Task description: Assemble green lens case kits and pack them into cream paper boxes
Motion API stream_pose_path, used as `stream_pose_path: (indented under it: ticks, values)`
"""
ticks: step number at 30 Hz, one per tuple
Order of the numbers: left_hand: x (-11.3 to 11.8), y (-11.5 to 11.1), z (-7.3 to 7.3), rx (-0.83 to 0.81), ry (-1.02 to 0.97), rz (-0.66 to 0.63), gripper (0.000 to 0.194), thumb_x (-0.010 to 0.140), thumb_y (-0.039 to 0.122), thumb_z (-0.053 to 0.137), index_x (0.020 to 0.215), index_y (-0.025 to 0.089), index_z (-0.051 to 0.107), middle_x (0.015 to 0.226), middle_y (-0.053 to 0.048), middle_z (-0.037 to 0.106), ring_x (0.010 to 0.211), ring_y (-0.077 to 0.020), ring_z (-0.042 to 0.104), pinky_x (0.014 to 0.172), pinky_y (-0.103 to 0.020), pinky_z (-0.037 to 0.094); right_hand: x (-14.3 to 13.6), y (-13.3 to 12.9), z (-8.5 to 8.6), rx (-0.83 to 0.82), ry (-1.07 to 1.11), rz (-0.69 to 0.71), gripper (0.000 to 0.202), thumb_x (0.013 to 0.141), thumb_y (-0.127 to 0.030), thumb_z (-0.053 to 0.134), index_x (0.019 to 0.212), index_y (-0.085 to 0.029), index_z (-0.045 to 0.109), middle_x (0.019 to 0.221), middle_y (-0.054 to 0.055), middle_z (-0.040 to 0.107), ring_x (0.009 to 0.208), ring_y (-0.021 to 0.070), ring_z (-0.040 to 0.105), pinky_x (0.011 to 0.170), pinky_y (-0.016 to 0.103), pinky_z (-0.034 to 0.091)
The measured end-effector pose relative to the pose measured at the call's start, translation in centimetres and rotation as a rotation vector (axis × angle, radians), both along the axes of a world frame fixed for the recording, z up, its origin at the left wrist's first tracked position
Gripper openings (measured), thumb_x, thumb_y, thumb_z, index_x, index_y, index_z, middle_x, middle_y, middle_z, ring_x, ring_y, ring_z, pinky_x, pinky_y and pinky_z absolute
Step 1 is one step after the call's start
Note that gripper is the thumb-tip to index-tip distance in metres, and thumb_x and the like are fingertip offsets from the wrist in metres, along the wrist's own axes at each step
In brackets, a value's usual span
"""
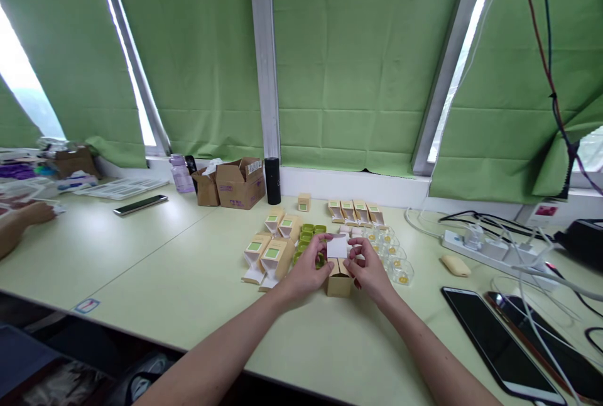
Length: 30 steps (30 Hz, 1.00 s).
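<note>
Between my hands stands a small kraft cardboard box [339,286], its white-lined lid flap raised at the back. My left hand [308,273] is closed on the box's left side, with fingertips at the flap. On the right side, my right hand [367,266] grips the box with bent fingers and thumb. Several open kraft boxes [277,255] with green labels lie left of my left hand. Small green cups [306,236] sit just behind it, partly hidden. Beyond my right hand are clear plastic cups [400,271] with yellow centres.
More open boxes [355,212] stand in a row behind, near a closed box [304,202]. A black cylinder [272,181] and brown carton [240,184] line the wall. At right lie phones [494,343], a power strip [499,255] and cables. Another person's hand [38,212] is far left.
</note>
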<state>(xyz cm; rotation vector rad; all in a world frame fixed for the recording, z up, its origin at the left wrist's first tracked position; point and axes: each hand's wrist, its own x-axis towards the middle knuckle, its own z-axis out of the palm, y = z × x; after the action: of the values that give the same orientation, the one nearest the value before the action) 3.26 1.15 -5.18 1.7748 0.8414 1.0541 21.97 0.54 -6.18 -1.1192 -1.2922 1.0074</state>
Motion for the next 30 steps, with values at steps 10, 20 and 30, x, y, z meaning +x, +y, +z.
stream_pose_path:
  ticks: [10,20,30]
  values:
    - [0.04,-0.3,0.21,-0.017,-0.006,0.029,0.06,0.091,0.023,0.068,0.137,0.027,0.03,0.117,-0.008,0.067,0.098,-0.0218,0.06,0.089,-0.038,0.045,0.0,-0.02,0.08,-0.011,-0.011,0.004,0.05,0.065,-0.04,0.071,0.11,-0.026,0.052,0.084,-0.005,0.051,0.056,0.012,0.049,0.043,0.023,0.035]
    - [-0.18,-0.1,0.15,0.1,0.059,0.055,0.031,0.091,0.022,0.065,0.119,0.023,0.051,0.106,-0.005,0.058,0.1,-0.0212,0.056,0.088,-0.034,0.046,0.13,0.22,-0.32,0.01,-0.012,0.006,0.047,0.066,-0.039,0.072,0.108,-0.026,0.054,0.082,-0.006,0.052,0.055,0.0119,0.049,0.043,0.022,0.036]
    - [-0.1,-0.28,0.63,0.139,0.054,0.036,0.013,0.092,0.024,0.066,0.103,0.021,0.061,0.105,-0.006,0.066,0.101,-0.0227,0.06,0.09,-0.034,0.048,0.31,0.27,0.33,0.036,-0.043,0.033,0.037,0.066,-0.037,0.072,0.099,-0.025,0.059,0.076,-0.005,0.053,0.053,0.0121,0.049,0.043,0.022,0.034]
